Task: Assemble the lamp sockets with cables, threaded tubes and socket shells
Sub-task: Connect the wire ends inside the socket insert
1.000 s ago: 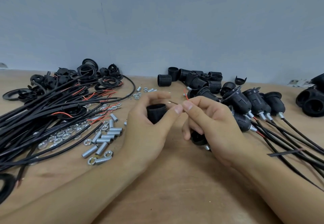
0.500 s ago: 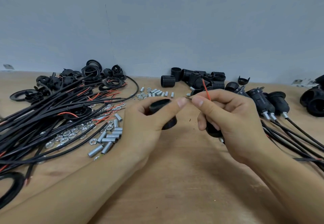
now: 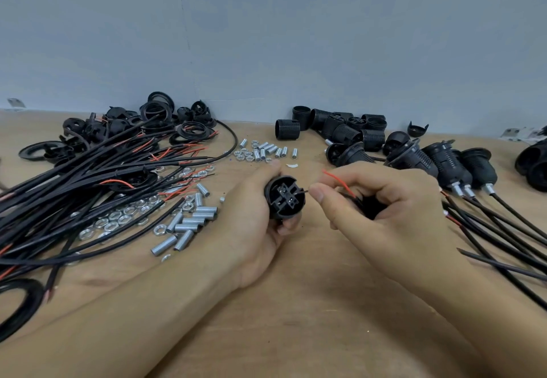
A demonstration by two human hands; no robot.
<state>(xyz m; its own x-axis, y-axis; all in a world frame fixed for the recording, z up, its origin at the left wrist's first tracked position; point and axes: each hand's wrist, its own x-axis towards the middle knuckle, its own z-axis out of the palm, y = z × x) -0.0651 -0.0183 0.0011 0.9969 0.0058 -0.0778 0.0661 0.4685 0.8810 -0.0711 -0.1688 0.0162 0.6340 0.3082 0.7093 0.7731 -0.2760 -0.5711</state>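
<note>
The counter (image 3: 296, 318) is showing a light tan wood tone with faint grain. The wall (image 3: 266, 37) behind it is presenting a flat grey-blue. The cable bundle (image 3: 74, 194) on the left is reading black, with red inner wires showing at the ends. The threaded tubes (image 3: 192, 220) and nuts (image 3: 118, 217) are showing bright silver metal. The loose socket shells (image 3: 340, 128) at the back are appearing black with ribbed surfaces. The assembled sockets (image 3: 450, 164) on the right are showing black with silver necks. The socket insert (image 3: 285, 197) being held is reading black; the wire (image 3: 337, 180) beside it is showing red.
</note>
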